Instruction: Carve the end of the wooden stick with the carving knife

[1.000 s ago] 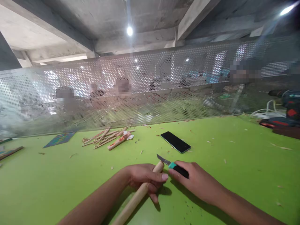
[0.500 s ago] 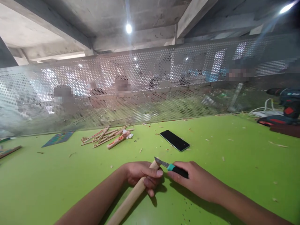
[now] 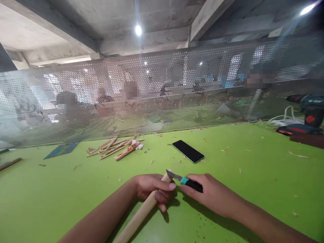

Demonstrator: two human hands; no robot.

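A pale round wooden stick (image 3: pixel 140 216) slants up from the bottom edge, and my left hand (image 3: pixel 155 189) is closed around it near its upper end. In my right hand (image 3: pixel 202 189) is a utility knife (image 3: pixel 191 184) with a black and teal handle, gripped by thumb and fingers. Its blade points left and lies against the tip of the stick, just beyond my left thumb. Part of the stick is hidden under the left fingers.
A black phone (image 3: pixel 188 151) lies beyond my hands on the green table (image 3: pixel 76 202). Thin carved sticks (image 3: pixel 113 146) are piled back left, near a patterned card (image 3: pixel 62 149). A cordless drill (image 3: pixel 310 109) stands far right. A perforated metal screen (image 3: pixel 152 91) runs along the back, with people behind.
Both hands, the stick and the knife stay almost where they were. The whole view has shifted very slightly.
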